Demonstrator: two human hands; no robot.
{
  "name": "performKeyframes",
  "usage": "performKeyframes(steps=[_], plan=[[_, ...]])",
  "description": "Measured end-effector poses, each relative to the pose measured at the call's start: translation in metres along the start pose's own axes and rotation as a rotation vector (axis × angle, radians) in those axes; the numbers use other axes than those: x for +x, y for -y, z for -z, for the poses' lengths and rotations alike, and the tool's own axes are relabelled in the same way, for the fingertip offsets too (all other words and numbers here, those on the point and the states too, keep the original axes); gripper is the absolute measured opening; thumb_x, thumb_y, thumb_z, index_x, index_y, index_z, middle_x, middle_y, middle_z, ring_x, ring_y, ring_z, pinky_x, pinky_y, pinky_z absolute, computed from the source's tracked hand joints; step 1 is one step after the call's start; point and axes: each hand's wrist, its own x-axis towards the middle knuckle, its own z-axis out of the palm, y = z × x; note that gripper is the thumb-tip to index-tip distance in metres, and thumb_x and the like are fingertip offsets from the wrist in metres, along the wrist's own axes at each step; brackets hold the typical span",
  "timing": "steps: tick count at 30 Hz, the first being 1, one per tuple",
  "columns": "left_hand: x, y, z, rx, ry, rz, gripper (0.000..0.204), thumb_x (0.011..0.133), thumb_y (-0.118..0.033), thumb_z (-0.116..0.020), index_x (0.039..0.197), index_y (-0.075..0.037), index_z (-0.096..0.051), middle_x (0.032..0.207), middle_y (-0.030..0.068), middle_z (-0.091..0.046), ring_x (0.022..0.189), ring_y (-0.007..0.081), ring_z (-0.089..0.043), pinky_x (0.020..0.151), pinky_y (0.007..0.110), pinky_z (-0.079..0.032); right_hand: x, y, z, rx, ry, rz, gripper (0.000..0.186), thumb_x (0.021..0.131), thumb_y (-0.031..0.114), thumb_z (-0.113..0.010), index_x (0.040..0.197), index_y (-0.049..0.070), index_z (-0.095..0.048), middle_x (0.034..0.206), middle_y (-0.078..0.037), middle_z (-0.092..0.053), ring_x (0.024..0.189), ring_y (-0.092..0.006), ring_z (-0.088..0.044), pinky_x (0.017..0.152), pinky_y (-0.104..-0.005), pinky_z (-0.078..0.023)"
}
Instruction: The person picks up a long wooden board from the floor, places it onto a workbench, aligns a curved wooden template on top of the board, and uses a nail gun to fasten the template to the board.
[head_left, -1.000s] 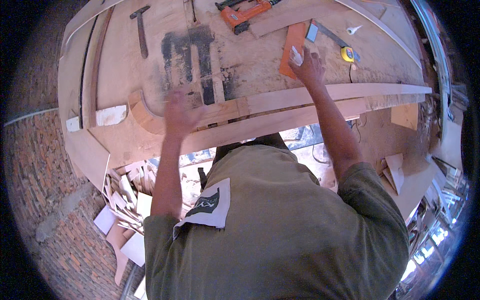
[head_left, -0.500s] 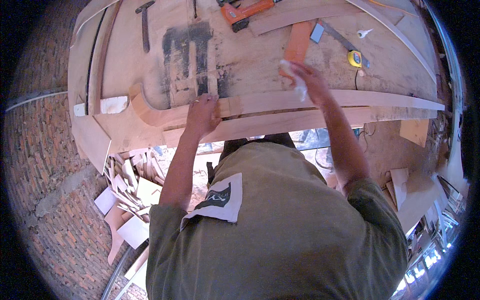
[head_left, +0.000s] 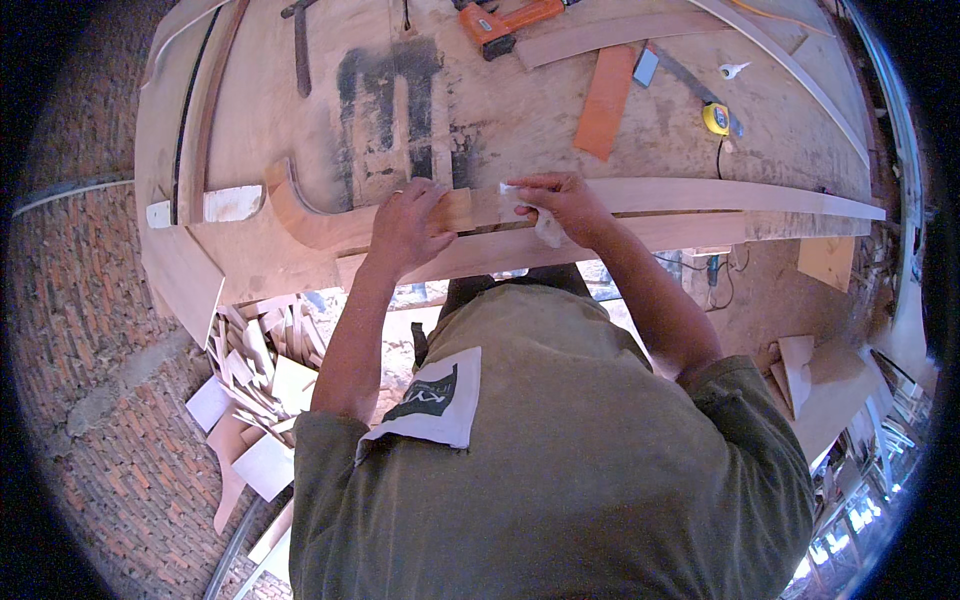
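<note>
My left hand (head_left: 405, 225) is closed over the curved wooden piece (head_left: 295, 205) at the bench's near edge, where it joins a long pale strip (head_left: 690, 193). Just to the right, my right hand (head_left: 565, 208) pinches a crumpled white cloth or paper (head_left: 547, 228) over that strip. A second strip (head_left: 660, 232) runs along the front edge.
On the bench (head_left: 260, 120) lie a hammer (head_left: 300, 50), an orange nail gun (head_left: 500, 30), an orange board (head_left: 602, 100), a small blue block (head_left: 645, 67), a metal rule (head_left: 680, 78) and a yellow tape measure (head_left: 716, 118). Offcuts (head_left: 260, 370) are piled lower left beside a brick wall (head_left: 110, 380).
My right hand has moved left and down from the orange board with the white material, to beside my left hand. My left hand has come down onto the wooden piece and closed on it.
</note>
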Motion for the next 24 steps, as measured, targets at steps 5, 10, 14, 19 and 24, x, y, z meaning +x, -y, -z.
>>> performKeyframes(steps=[5, 10, 14, 19, 24], plan=[[-0.003, -0.003, 0.016, -0.112, 0.007, -0.008, 0.068, 0.065, -0.026, -0.087, 0.125, -0.007, -0.063, 0.12, 0.0119, -0.061, 0.111, 0.0319, -0.061, 0.095, 0.046, -0.049, 0.001, 0.009, -0.032, -0.316, -0.092, 0.041, 0.038, 0.085, 0.022, -0.082, 0.118, 0.004, -0.075, 0.096, -0.003, -0.073, 0.085, -0.0104, -0.062, 0.076, -0.0293, -0.05], [-0.003, -0.002, 0.025, -0.121, -0.028, -0.044, 0.067, 0.065, -0.025, -0.087, 0.124, -0.007, -0.064, 0.118, 0.0125, -0.061, 0.111, 0.0327, -0.061, 0.095, 0.046, -0.05, 0.006, 0.008, -0.048, -0.314, -0.108, 0.009, 0.038, 0.083, 0.026, -0.084, 0.113, 0.004, -0.076, 0.093, -0.002, -0.073, 0.084, -0.0106, -0.062, 0.074, -0.0298, -0.049], [-0.004, -0.001, 0.028, -0.121, -0.008, -0.042, 0.067, 0.064, -0.025, -0.088, 0.123, -0.005, -0.064, 0.118, 0.013, -0.062, 0.11, 0.0334, -0.062, 0.094, 0.046, -0.051, 0.0, 0.017, -0.06, -0.329, -0.117, 0.047, 0.035, 0.085, 0.026, -0.082, 0.11, 0.003, -0.076, 0.09, -0.003, -0.073, 0.081, -0.0108, -0.062, 0.072, -0.0292, -0.049], [-0.005, 0.0, 0.029, -0.139, -0.017, -0.051, 0.067, 0.063, -0.024, -0.088, 0.123, -0.005, -0.065, 0.118, 0.0133, -0.061, 0.107, 0.0339, -0.063, 0.092, 0.045, -0.052, 0.001, 0.017, -0.065, -0.331, -0.133, 0.087, 0.03, 0.087, 0.022, -0.078, 0.109, 0.001, -0.075, 0.086, -0.003, -0.072, 0.078, -0.0107, -0.063, 0.069, -0.028, -0.049], [-0.005, 0.0, 0.03, -0.118, -0.003, -0.061, 0.067, 0.063, -0.024, -0.088, 0.123, -0.005, -0.064, 0.117, 0.0135, -0.061, 0.107, 0.034, -0.063, 0.092, 0.045, -0.052, 0.004, 0.011, -0.062, -0.361, -0.168, 0.131, 0.027, 0.088, 0.02, -0.078, 0.108, 0.002, -0.076, 0.084, -0.003, -0.071, 0.078, -0.0103, -0.063, 0.069, -0.0278, -0.049]])
